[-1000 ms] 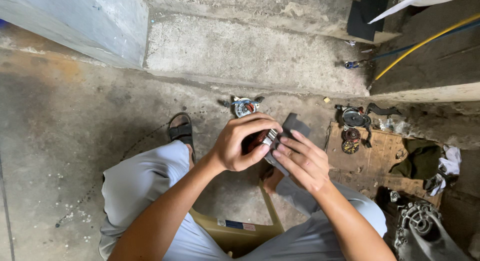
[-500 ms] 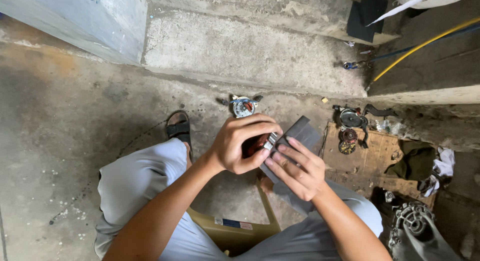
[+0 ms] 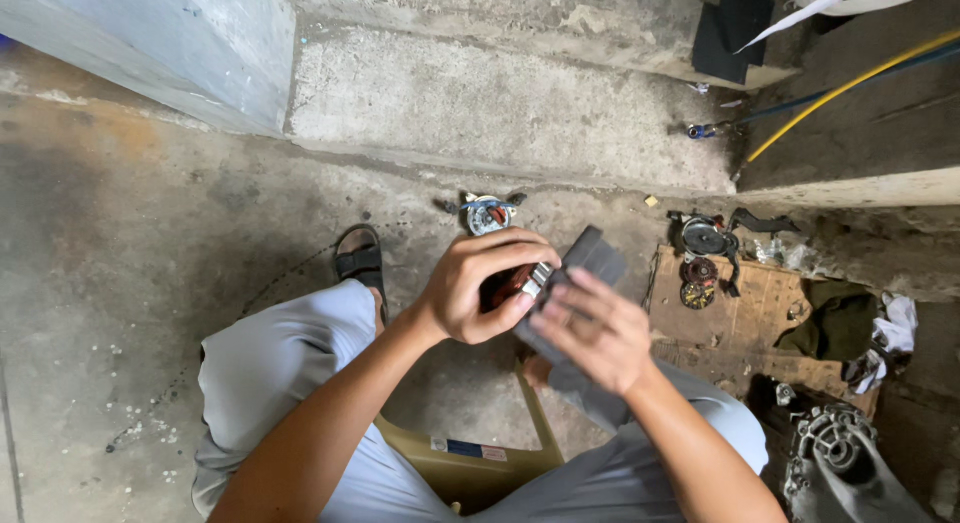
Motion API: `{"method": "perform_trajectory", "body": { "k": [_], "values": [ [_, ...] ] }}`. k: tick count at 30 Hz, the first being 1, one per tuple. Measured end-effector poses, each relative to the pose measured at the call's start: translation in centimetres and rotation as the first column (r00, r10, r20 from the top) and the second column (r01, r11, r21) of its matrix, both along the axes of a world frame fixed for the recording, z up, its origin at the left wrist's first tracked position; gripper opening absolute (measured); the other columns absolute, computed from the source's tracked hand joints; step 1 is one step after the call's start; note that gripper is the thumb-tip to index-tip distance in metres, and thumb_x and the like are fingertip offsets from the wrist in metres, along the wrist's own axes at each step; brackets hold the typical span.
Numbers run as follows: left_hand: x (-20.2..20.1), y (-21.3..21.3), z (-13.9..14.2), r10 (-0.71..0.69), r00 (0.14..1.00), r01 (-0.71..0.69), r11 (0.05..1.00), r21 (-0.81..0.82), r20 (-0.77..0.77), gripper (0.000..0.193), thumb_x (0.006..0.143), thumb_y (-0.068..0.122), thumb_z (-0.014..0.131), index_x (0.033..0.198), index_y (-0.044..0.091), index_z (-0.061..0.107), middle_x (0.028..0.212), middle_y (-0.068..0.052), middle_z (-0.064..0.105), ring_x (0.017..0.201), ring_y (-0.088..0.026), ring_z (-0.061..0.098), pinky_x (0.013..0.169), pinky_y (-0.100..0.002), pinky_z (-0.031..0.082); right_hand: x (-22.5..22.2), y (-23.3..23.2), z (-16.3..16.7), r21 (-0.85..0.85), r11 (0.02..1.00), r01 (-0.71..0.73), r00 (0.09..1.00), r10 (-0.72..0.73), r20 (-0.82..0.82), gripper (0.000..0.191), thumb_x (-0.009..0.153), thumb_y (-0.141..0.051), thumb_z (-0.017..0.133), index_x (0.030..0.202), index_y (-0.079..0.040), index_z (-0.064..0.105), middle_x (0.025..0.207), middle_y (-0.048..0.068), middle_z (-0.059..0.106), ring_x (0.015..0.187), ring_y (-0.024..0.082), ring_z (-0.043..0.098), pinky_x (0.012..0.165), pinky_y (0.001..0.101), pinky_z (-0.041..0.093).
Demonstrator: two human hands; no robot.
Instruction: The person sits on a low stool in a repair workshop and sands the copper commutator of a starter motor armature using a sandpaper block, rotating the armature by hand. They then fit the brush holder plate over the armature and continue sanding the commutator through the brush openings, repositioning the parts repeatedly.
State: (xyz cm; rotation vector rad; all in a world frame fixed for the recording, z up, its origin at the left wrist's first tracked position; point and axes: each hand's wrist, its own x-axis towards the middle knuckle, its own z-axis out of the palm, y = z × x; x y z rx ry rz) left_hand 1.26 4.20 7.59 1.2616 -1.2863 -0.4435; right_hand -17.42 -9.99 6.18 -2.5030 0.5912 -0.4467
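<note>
Both forearms are raised toward 12 o'clock; the left hand [image 3: 480, 288] is curled shut, the right hand [image 3: 592, 333] pressed flat beside it.

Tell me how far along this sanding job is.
Done: other motor parts already lie apart on the cardboard. In hand: the left hand grips a small rotor with copper windings, while the right hand presses grey sandpaper against its metal end. Left: I cannot tell how clean that end is; nothing is reassembled.
</note>
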Motion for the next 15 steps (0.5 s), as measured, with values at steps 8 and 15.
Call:
{"method": "perform_trajectory", "body": {
  "k": [8, 15],
  "values": [
    [-0.1, 0.1, 0.1, -0.010, 1.000, 0.010, 1.000, -0.009, 0.027, 0.041, 0.085, 0.026, 0.063, 0.116, 0.000, 0.071, 0.119, -0.017, 0.073, 0.099, -0.029, 0.076, 0.086, -0.037, 0.064, 1.2, -5.1, -1.0, -0.039, 0.998, -0.057, 0.820, 0.069, 0.568, 0.011, 0.095, 0.008, 0.067, 0.100, 0.002, 0.075, 0.102, 0.013, 0.072, 0.111, 0.031, 0.072, 0.113, 0.0497, 0.059],
    [0.0, 0.4, 0.8, -0.003, 0.999, 0.004, 0.999, -0.040, 0.033, 0.041, 0.085, 0.022, 0.062, 0.118, 0.000, 0.070, 0.121, -0.017, 0.072, 0.103, -0.031, 0.076, 0.091, -0.038, 0.063, 0.9, -1.8, 1.2, -0.066, 0.962, -0.264, 0.773, 0.252, 0.582, 0.025, 0.084, 0.006, 0.056, 0.099, 0.001, 0.076, 0.098, 0.015, 0.073, 0.107, 0.035, 0.073, 0.108, 0.0569, 0.057]
  ]
}}
